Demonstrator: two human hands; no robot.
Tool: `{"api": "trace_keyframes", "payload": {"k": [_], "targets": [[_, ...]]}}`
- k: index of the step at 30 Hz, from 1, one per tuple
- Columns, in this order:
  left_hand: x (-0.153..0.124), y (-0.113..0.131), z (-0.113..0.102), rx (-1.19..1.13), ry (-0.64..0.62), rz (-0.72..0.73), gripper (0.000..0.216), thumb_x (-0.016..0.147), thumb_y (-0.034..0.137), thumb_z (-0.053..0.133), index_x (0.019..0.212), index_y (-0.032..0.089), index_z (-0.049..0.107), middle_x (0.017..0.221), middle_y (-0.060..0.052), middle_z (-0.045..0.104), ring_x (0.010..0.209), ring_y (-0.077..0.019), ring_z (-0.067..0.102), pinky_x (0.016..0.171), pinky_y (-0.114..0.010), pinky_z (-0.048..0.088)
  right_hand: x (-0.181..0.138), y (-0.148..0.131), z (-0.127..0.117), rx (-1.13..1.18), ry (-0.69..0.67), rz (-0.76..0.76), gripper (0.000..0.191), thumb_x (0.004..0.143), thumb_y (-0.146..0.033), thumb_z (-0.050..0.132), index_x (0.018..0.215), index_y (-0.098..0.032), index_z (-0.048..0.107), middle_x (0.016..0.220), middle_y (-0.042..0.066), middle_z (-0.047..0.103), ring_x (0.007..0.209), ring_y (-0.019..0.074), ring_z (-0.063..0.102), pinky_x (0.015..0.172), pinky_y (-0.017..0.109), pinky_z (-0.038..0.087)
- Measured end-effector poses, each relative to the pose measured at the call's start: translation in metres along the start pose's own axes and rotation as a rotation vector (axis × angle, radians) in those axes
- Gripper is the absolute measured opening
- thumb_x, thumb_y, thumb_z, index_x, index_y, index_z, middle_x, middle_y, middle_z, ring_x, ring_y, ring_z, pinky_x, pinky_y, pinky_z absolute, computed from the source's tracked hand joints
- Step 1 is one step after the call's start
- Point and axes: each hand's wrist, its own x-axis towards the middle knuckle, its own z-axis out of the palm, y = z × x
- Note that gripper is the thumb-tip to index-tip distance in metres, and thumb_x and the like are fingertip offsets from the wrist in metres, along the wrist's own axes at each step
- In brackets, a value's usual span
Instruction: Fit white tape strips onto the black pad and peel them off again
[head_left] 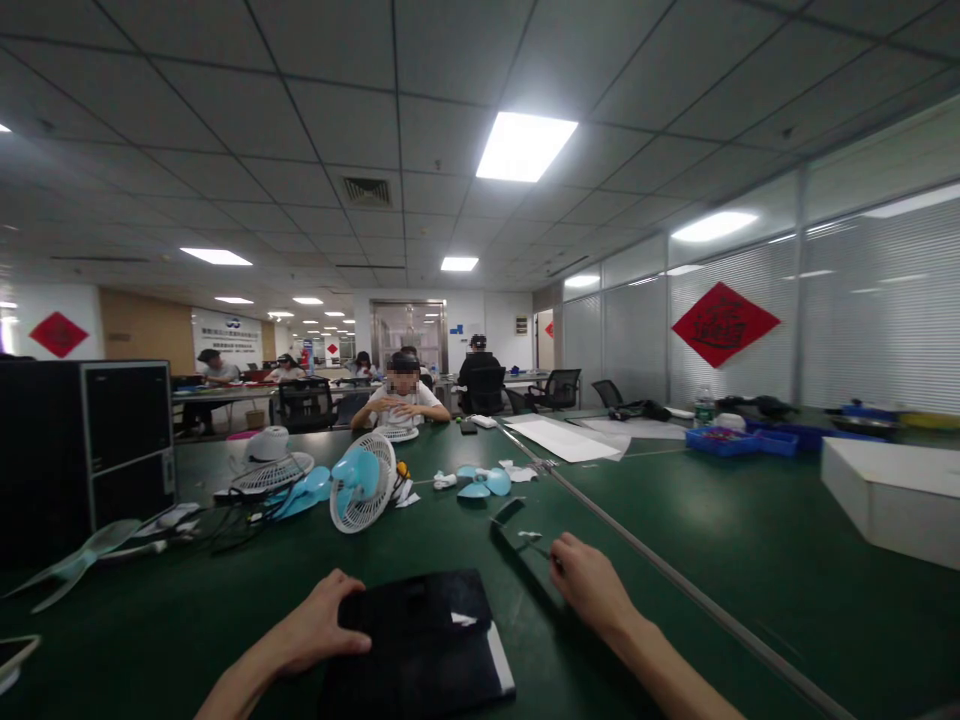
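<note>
A flat black case (420, 640) lies on the green table in front of me, with a pale strip along its right edge and a small white patch near its upper right. My left hand (322, 625) grips the case's left edge, thumb on top. To the right of the case, my right hand (589, 580) is closed above the table. A thin dark bit shows at its fingertips, too small to name. Just left of that hand are a dark bent strip (510, 515) and a small whitish piece (529, 535).
Fan parts stand ahead: a white fan cage (375, 505), blue fan blades (480, 485), and cables (232, 515). A black computer tower (127, 430) is at left. White sheets (562, 437), blue trays (724, 442) and a white box (892, 500) lie right. A person (401, 400) sits opposite.
</note>
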Motion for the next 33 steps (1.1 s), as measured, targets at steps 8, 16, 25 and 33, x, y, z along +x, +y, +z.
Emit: {"api": "trace_keyframes", "payload": {"k": [8, 16, 25, 33], "targets": [[-0.003, 0.009, -0.003, -0.002, -0.019, -0.033, 0.077, 0.058, 0.058, 0.069, 0.123, 0.018, 0.054, 0.122, -0.01, 0.05, 0.112, -0.0285, 0.048, 0.096, -0.036, 0.039, 0.003, 0.016, -0.018, 0.181, 0.378, 0.064, 0.023, 0.087, -0.028, 0.041, 0.082, -0.019, 0.062, 0.08, 0.005, 0.061, 0.067, 0.0167, 0.059, 0.065, 0.028, 0.043], [-0.002, 0.006, -0.002, -0.008, 0.005, -0.016, 0.079, 0.06, 0.064, 0.065, 0.124, 0.018, 0.053, 0.12, -0.009, 0.05, 0.112, -0.0282, 0.048, 0.095, -0.035, 0.039, 0.003, -0.01, -0.038, 0.555, 0.454, 0.035, 0.029, 0.088, -0.042, 0.046, 0.086, -0.018, 0.062, 0.082, 0.008, 0.061, 0.067, 0.0175, 0.055, 0.064, 0.029, 0.046], [0.004, 0.003, 0.004, -0.019, 0.04, -0.059, 0.088, 0.06, 0.064, 0.066, 0.13, 0.014, 0.049, 0.127, -0.013, 0.046, 0.115, -0.0275, 0.047, 0.099, -0.035, 0.037, 0.014, -0.042, -0.054, 1.027, 0.241, 0.054, 0.035, 0.082, -0.051, 0.054, 0.085, -0.017, 0.063, 0.076, 0.003, 0.058, 0.064, 0.0139, 0.049, 0.056, 0.024, 0.04], [-0.002, 0.014, -0.021, -0.393, 0.182, -0.033, 0.07, 0.073, 0.074, 0.044, 0.101, 0.013, 0.066, 0.096, -0.008, 0.066, 0.086, -0.0223, 0.057, 0.073, -0.03, 0.045, 0.021, -0.06, -0.029, 1.474, -0.411, 0.119, 0.031, 0.069, -0.043, 0.07, 0.077, -0.014, 0.064, 0.062, -0.003, 0.052, 0.052, 0.0074, 0.041, 0.048, 0.021, 0.028]]}}
